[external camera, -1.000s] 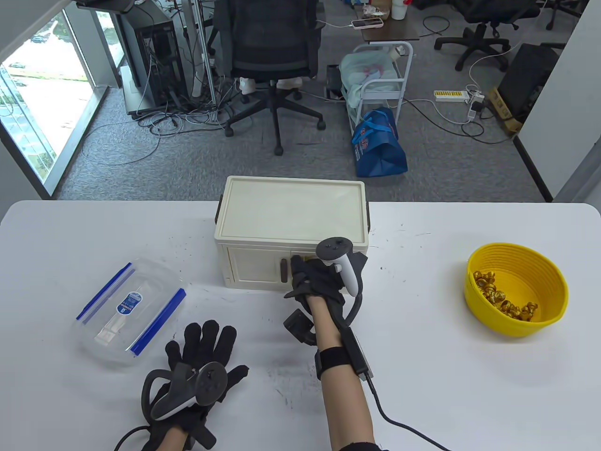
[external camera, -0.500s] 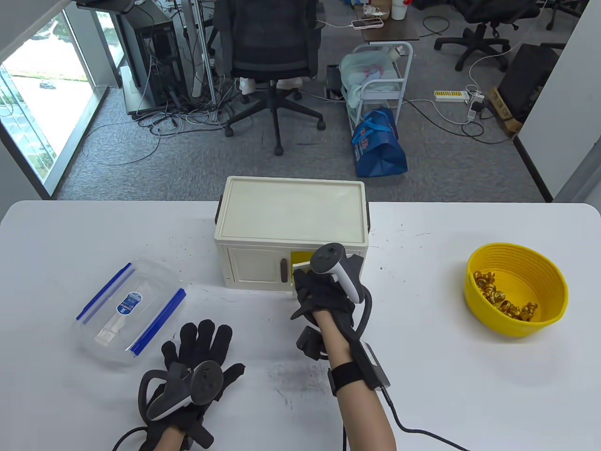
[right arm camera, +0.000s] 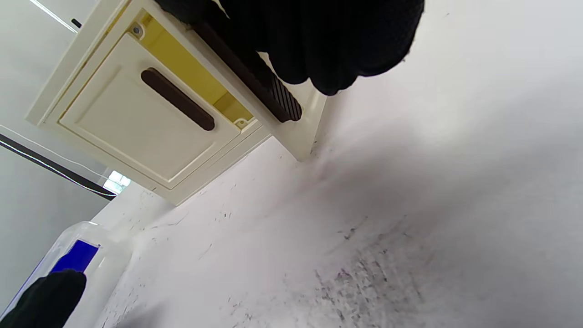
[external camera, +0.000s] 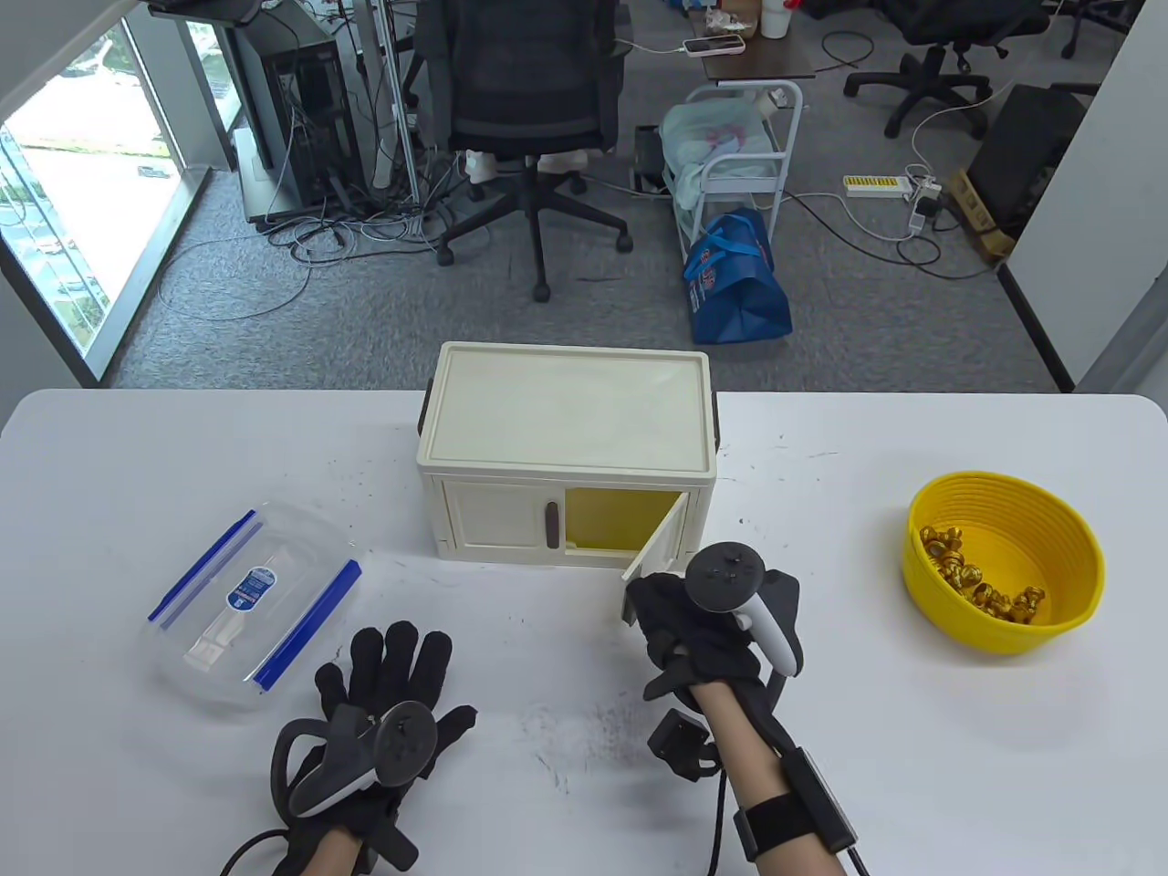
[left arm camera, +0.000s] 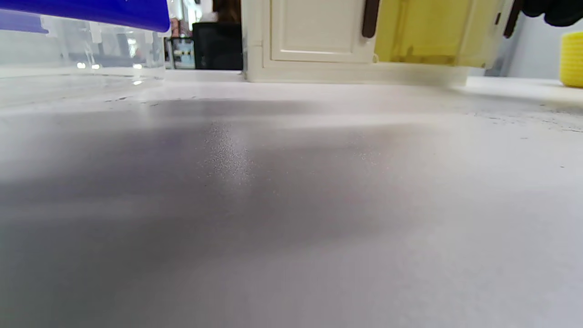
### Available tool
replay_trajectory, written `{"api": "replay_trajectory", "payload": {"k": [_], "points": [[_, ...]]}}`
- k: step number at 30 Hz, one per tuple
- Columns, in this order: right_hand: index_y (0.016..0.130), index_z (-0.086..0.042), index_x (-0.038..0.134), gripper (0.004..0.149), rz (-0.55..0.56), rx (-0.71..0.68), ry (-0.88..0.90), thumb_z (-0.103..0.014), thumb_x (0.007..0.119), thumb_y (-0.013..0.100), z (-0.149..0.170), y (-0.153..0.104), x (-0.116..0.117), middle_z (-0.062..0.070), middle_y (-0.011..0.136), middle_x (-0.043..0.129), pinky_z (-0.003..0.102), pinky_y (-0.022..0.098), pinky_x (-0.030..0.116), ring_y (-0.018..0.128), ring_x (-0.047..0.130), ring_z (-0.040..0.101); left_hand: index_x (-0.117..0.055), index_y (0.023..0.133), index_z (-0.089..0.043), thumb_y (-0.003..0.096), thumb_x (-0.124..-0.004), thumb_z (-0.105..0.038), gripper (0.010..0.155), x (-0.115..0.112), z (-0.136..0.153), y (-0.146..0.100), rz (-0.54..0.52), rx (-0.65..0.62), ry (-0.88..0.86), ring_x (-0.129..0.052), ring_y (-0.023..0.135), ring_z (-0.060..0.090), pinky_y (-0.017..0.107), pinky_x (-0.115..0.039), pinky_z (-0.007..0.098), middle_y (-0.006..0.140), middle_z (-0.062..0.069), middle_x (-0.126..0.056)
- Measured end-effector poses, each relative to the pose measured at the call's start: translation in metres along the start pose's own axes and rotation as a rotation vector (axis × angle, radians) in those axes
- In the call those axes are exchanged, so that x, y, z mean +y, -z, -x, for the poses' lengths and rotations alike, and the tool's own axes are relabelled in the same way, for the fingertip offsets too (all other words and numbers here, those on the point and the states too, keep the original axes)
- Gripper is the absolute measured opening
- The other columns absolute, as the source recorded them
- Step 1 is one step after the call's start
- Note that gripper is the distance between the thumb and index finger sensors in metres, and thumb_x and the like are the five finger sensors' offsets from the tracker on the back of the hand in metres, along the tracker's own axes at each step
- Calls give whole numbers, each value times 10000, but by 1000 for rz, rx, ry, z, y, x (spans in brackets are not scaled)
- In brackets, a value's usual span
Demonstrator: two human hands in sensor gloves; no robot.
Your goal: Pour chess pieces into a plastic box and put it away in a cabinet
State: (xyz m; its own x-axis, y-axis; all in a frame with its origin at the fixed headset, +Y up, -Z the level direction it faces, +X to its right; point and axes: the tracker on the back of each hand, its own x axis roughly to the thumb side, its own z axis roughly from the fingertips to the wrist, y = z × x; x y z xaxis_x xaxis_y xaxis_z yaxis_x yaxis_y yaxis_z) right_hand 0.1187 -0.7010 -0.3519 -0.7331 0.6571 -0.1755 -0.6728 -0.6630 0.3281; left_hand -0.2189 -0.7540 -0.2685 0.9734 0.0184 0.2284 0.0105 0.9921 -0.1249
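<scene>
The cream cabinet stands at the middle of the table. Its right door is swung open toward me, showing a yellow inside; the left door is shut. My right hand grips the open door's dark handle at its free edge. The clear plastic box with a blue-clipped lid sits at the left. My left hand rests flat on the table, fingers spread, beside the box. A yellow bowl at the right holds gold chess pieces.
The white table is scuffed with dark marks in front of the cabinet. In the left wrist view the box's blue clip and the cabinet front show low across the table. Office chairs and cables lie beyond the far edge.
My right hand has pulled the cabinet's right door from shut to wide open, moving toward me and to the right. My left hand has barely moved.
</scene>
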Motion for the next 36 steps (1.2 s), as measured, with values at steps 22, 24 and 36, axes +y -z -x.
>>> {"api": "replay_trajectory", "payload": {"k": [22,24,36], "points": [[1021,-39,683,536,-2,13,248,-416,648,642,60,-14,-29,236,949,819,513,530,739,755,865,456,-216,1293,-228,650,-405,-665,800,-2,-2,1,31,-1,3,-223,1146,584,702,-333,815,1329,237,-221],[1021,-40,683,536,-1,17,248,-416,648,642,60,-15,-30,237,950,819,515,531,738,757,864,458,-217,1294,-225,651,-406,-663,800,-3,-2,1,32,0,3,-224,1146,584,702,-332,815,1328,237,-220],[1059,-26,621,578,61,51,239,-426,640,643,65,-26,-40,254,991,770,531,551,720,794,831,475,-216,1293,-225,652,-407,-662,798,-3,-2,1,22,-5,-5,-224,1145,584,703,-333,814,1328,236,-218]]}}
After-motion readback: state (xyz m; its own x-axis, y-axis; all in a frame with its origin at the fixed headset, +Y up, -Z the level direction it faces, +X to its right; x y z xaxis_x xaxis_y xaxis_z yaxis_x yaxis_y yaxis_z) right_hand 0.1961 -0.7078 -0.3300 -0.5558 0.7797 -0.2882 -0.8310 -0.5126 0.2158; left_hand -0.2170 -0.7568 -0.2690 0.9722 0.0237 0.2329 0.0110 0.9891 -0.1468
